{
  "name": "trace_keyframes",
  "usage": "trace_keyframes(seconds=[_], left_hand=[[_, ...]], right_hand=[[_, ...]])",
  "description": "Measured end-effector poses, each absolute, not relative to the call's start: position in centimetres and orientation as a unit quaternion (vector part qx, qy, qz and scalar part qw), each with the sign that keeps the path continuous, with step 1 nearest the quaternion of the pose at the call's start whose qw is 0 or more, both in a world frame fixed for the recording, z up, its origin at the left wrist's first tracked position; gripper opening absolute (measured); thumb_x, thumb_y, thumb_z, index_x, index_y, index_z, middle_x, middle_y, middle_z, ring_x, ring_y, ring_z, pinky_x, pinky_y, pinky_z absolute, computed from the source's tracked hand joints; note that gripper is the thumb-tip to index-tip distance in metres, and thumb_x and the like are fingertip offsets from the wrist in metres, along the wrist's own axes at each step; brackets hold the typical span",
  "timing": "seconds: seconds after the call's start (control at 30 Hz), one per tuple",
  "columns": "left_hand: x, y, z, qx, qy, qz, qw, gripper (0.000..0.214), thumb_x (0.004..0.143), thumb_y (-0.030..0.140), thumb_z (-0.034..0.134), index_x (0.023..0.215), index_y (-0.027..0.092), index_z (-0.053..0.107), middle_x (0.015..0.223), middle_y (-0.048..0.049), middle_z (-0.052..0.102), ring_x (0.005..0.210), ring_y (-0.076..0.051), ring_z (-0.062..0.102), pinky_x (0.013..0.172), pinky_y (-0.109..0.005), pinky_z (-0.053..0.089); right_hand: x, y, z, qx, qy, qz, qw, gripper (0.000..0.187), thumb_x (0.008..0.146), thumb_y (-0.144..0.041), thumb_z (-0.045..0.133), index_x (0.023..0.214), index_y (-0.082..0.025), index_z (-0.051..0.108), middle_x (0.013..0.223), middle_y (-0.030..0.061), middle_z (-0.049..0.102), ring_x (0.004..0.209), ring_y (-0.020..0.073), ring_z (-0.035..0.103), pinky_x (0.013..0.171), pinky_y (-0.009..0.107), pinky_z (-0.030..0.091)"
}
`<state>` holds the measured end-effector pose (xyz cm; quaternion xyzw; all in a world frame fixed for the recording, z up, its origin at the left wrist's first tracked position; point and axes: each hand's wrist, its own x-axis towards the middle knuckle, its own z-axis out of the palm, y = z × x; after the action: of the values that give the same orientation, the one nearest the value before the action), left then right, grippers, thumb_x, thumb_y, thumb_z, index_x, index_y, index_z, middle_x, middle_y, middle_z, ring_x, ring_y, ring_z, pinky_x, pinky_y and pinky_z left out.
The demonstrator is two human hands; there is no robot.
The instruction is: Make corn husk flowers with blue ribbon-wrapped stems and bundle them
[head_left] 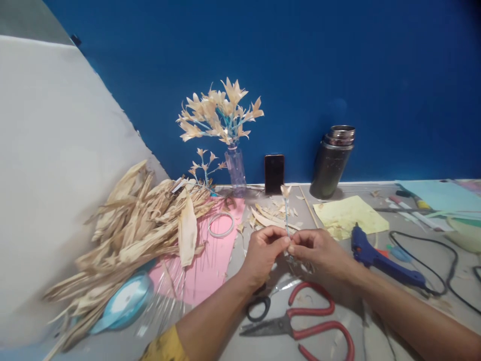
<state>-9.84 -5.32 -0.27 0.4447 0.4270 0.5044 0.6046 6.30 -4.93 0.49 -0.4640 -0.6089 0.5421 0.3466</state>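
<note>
My left hand [268, 250] and my right hand [315, 249] meet over the middle of the table, both pinching the thin blue-wrapped stem of a small husk flower [286, 192]. The flower stands upright, its pale bloom above my fingers. What lies between the fingertips at the lower stem is partly hidden. Just below my hands rest large red-handled scissors [285, 325] and a smaller black-handled pair [258, 309], partly under my left wrist. Husk scraps [268, 216] are strewn behind my hands.
Dried corn husks [143, 230] pile up at left, near a blue ribbon roll [128, 300] and pink paper [212, 268]. Behind stand a clear bottle vase [235, 173] of husk flowers, a phone [274, 173] and a dark flask [332, 163]. A corded blue glue gun [383, 260] lies right.
</note>
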Motion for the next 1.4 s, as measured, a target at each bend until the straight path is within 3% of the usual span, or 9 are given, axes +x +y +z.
trace_keyframes(seconds=[0.3, 0.43, 0.53, 0.73, 0.83, 0.97, 1.1, 1.23, 1.4], left_hand=[[-10.3, -4.6, 0.0, 0.326, 0.371, 0.548, 0.674, 0.026, 0.064, 0.029, 0.080, 0.070, 0.017, 0.057, 0.049, 0.0077, 0.045, 0.045, -0.006, 0.037, 0.048, -0.019, 0.030], [-10.8, -4.4, 0.6, 0.291, 0.338, 0.575, 0.686, 0.030, 0.062, 0.024, 0.082, 0.074, 0.017, 0.056, 0.054, 0.0083, 0.046, 0.045, -0.004, 0.038, 0.046, -0.017, 0.029], [-11.1, -4.3, 0.9, 0.274, 0.339, 0.579, 0.689, 0.032, 0.062, 0.023, 0.083, 0.074, 0.016, 0.054, 0.054, 0.0090, 0.044, 0.045, -0.003, 0.039, 0.045, -0.017, 0.027], [-10.7, -4.6, 0.6, 0.288, 0.345, 0.557, 0.699, 0.030, 0.065, 0.026, 0.081, 0.074, 0.016, 0.054, 0.055, 0.0076, 0.047, 0.046, -0.004, 0.039, 0.044, -0.016, 0.027], [-10.6, -4.5, 0.4, 0.299, 0.327, 0.565, 0.696, 0.030, 0.066, 0.026, 0.082, 0.074, 0.017, 0.054, 0.054, 0.0079, 0.046, 0.046, -0.004, 0.039, 0.044, -0.017, 0.028], [-11.0, -4.0, 0.4, 0.281, 0.320, 0.594, 0.682, 0.034, 0.065, 0.026, 0.084, 0.076, 0.016, 0.053, 0.061, 0.0075, 0.049, 0.046, -0.003, 0.040, 0.043, -0.016, 0.028], [-11.1, -3.9, 0.4, 0.273, 0.320, 0.591, 0.688, 0.036, 0.064, 0.026, 0.085, 0.075, 0.017, 0.052, 0.060, 0.0077, 0.049, 0.046, -0.003, 0.040, 0.043, -0.016, 0.029], [-10.8, -4.2, 0.2, 0.305, 0.328, 0.582, 0.678, 0.030, 0.068, 0.028, 0.083, 0.072, 0.016, 0.056, 0.052, 0.0082, 0.044, 0.045, -0.004, 0.037, 0.043, -0.016, 0.028], [-10.3, -4.6, -0.5, 0.344, 0.368, 0.571, 0.648, 0.033, 0.070, 0.040, 0.080, 0.082, 0.012, 0.068, 0.072, -0.0003, 0.062, 0.047, -0.003, 0.042, 0.043, -0.018, 0.031]], right_hand=[[6.4, -5.3, 0.9, -0.433, -0.651, 0.567, 0.259, 0.013, 0.070, -0.018, 0.062, 0.057, -0.020, 0.060, 0.055, -0.0017, 0.063, 0.054, 0.0143, 0.054, 0.053, 0.025, 0.039], [6.7, -5.2, 0.6, -0.406, -0.665, 0.589, 0.216, 0.004, 0.072, -0.020, 0.065, 0.070, -0.019, 0.068, 0.064, -0.0002, 0.068, 0.060, 0.0158, 0.059, 0.056, 0.025, 0.041], [6.7, -5.0, 0.5, -0.421, -0.640, 0.594, 0.245, 0.009, 0.072, -0.023, 0.070, 0.080, -0.019, 0.068, 0.065, -0.0012, 0.066, 0.061, 0.0148, 0.058, 0.057, 0.025, 0.041], [6.2, -5.2, 0.8, -0.435, -0.606, 0.578, 0.332, 0.026, 0.077, -0.044, 0.071, 0.079, -0.018, 0.068, 0.065, -0.0001, 0.063, 0.056, 0.0126, 0.051, 0.053, 0.025, 0.037], [5.7, -5.6, 0.5, -0.428, -0.571, 0.626, 0.314, 0.027, 0.076, -0.042, 0.071, 0.066, -0.018, 0.062, 0.054, -0.0023, 0.057, 0.050, 0.0111, 0.048, 0.052, 0.025, 0.038], [5.6, -5.6, -0.3, -0.426, -0.584, 0.647, 0.245, 0.016, 0.073, -0.029, 0.072, 0.067, -0.017, 0.064, 0.063, 0.0014, 0.066, 0.056, 0.0129, 0.056, 0.056, 0.024, 0.041], [5.9, -5.1, -0.4, -0.469, -0.552, 0.618, 0.305, 0.025, 0.081, -0.039, 0.065, 0.071, -0.017, 0.065, 0.054, -0.0027, 0.056, 0.046, 0.0092, 0.043, 0.045, 0.022, 0.028], [6.0, -5.0, 0.2, -0.452, -0.573, 0.595, 0.337, 0.030, 0.082, -0.044, 0.067, 0.070, -0.017, 0.067, 0.053, -0.0038, 0.053, 0.048, 0.0094, 0.042, 0.047, 0.023, 0.029], [6.0, -4.8, 0.0, -0.443, -0.536, 0.610, 0.379, 0.031, 0.075, -0.045, 0.074, 0.066, -0.018, 0.062, 0.052, -0.0060, 0.050, 0.046, 0.0081, 0.037, 0.047, 0.023, 0.026]])
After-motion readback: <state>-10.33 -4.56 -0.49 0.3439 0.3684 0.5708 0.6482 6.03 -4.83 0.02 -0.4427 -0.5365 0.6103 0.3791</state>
